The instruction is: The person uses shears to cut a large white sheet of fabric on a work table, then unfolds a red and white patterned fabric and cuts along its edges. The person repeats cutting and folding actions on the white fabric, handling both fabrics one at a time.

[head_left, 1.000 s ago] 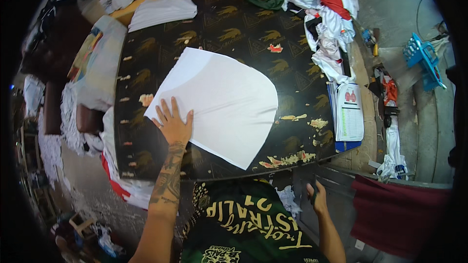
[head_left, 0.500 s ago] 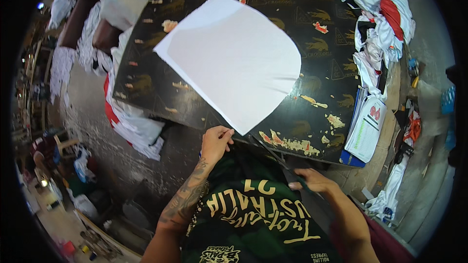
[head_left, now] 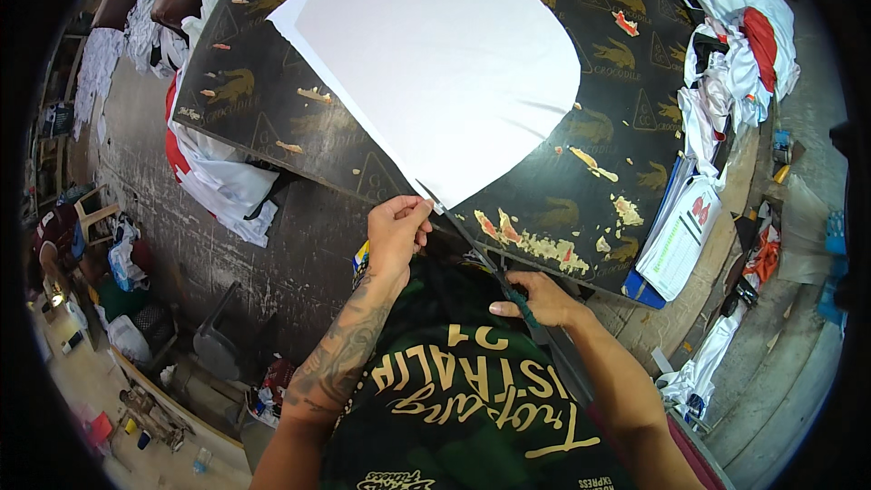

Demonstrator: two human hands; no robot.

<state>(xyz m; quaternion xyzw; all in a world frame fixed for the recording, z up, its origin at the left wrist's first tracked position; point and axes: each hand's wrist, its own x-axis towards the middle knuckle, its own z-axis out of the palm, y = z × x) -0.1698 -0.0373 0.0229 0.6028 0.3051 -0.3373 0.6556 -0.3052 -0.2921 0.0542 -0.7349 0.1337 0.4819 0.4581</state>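
A white cloth piece point(head_left: 435, 63) with one rounded side lies flat on the dark table point(head_left: 263, 109), its pointed corner at the front edge. At that corner, my left hand point(head_left: 396, 231) pinches the cloth's edge between thumb and fingertips. My right hand point(head_left: 542, 299) grips a pair of long scissors point(head_left: 479, 248) by handles that look dark green. The scissors' blades point up and left and reach the cloth's corner, right beside my left fingertips; the tips appear parted around its edge. My right palm and some fingers hide part of the handles.
A stack of papers point(head_left: 682, 238) on a blue folder lies at the table's right corner. White and red garments point(head_left: 712, 100) are heaped along the right edge. More white cloth point(head_left: 222, 181) hangs off the left side. A person point(head_left: 56, 234) sits far left.
My right hand has brought the scissors up and left to the cloth's corner. The left hand now pinches that corner. The view has shifted, so the table sits higher.
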